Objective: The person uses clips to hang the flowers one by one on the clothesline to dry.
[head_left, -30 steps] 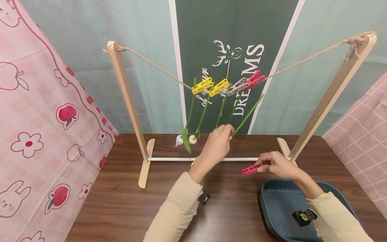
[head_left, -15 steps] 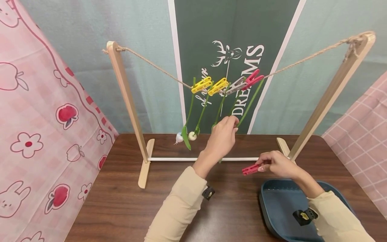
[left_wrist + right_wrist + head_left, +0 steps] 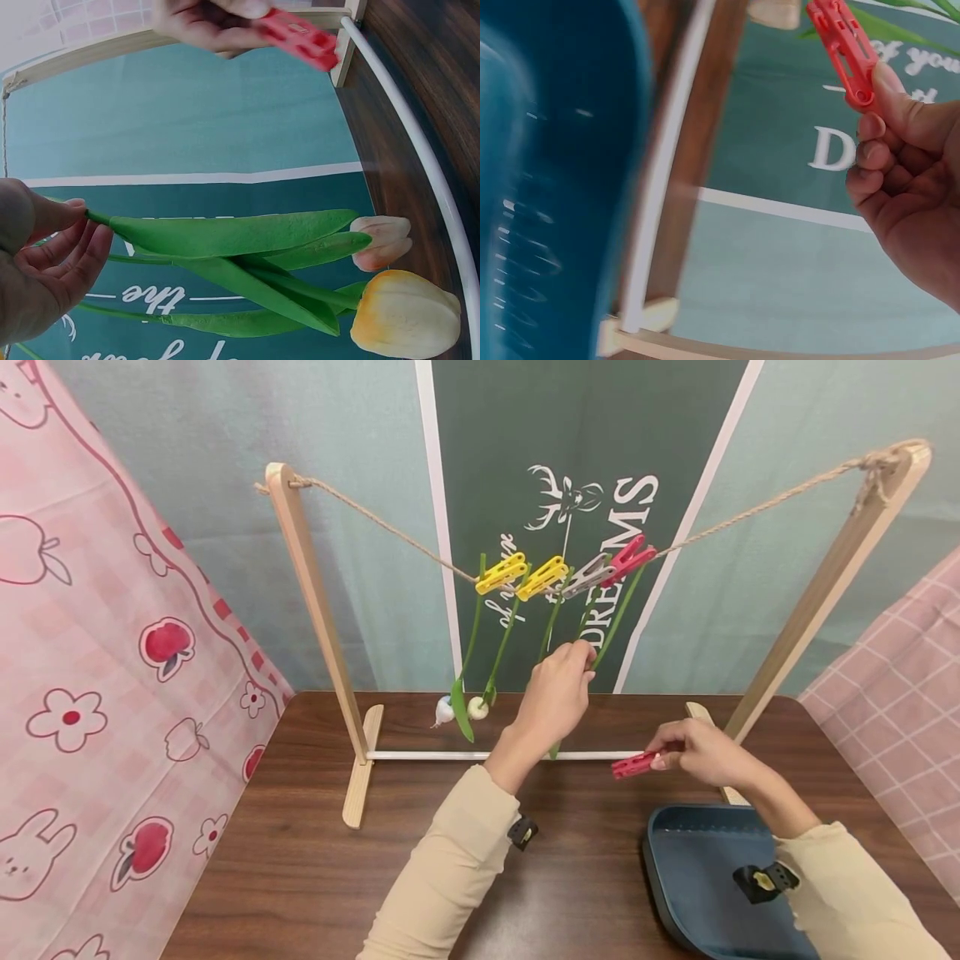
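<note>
My left hand [image 3: 557, 689] pinches the green stem [image 3: 617, 620] of an artificial tulip. The stem's top overlaps the rope [image 3: 697, 533] just right of the hung red clothespin [image 3: 628, 560]. In the left wrist view, long leaves [image 3: 232, 234] run from the fingers toward a pinkish bloom [image 3: 381, 244] and a yellow-white bloom [image 3: 407, 315]; I cannot tell which belongs to the held stem. My right hand [image 3: 697, 752] holds another red clothespin [image 3: 844, 52] between thumb and fingers, lower and to the right. Two yellow clothespins [image 3: 501, 572] and a grey one [image 3: 588, 577] hold other stems on the rope.
A wooden post [image 3: 315, 610] stands at the left and another post [image 3: 825, 593] at the right, joined low by a white rod [image 3: 427, 755]. A blue basin [image 3: 705, 893] sits on the brown table [image 3: 300, 877] under the right forearm. Curtains hang behind.
My left hand has moved up and right, bringing the stem's top from below the rope to beside the hung red clothespin. My right hand has shifted slightly right and up with its clothespin.
</note>
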`<action>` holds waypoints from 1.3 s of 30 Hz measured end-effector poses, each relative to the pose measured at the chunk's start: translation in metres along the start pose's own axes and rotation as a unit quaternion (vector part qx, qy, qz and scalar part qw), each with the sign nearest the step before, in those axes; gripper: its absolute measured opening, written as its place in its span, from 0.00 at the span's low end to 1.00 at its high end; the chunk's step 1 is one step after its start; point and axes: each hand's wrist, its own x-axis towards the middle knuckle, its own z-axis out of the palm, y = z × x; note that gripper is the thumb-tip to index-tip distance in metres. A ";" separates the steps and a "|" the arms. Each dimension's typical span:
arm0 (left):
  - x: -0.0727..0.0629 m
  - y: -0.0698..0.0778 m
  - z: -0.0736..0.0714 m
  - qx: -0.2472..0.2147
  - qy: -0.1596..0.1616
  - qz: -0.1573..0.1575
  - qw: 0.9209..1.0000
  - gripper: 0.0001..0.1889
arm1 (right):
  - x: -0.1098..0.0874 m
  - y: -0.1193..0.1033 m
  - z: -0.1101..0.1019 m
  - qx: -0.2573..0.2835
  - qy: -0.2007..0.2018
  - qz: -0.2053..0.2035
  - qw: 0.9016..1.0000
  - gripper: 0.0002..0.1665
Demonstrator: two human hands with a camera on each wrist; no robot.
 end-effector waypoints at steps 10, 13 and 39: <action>0.003 0.001 0.001 -0.005 0.003 0.002 1.000 0.05 | 0.017 -0.022 -0.059 -0.134 0.069 -0.025 0.988 0.07; 0.003 0.001 0.001 -0.010 -0.001 0.000 1.000 0.06 | 0.022 -0.030 -0.078 -0.170 0.092 -0.050 0.980 0.10; 0.007 0.006 0.003 -0.008 -0.012 -0.005 1.000 0.06 | 0.056 -0.105 -0.183 -0.285 0.146 0.004 0.947 0.03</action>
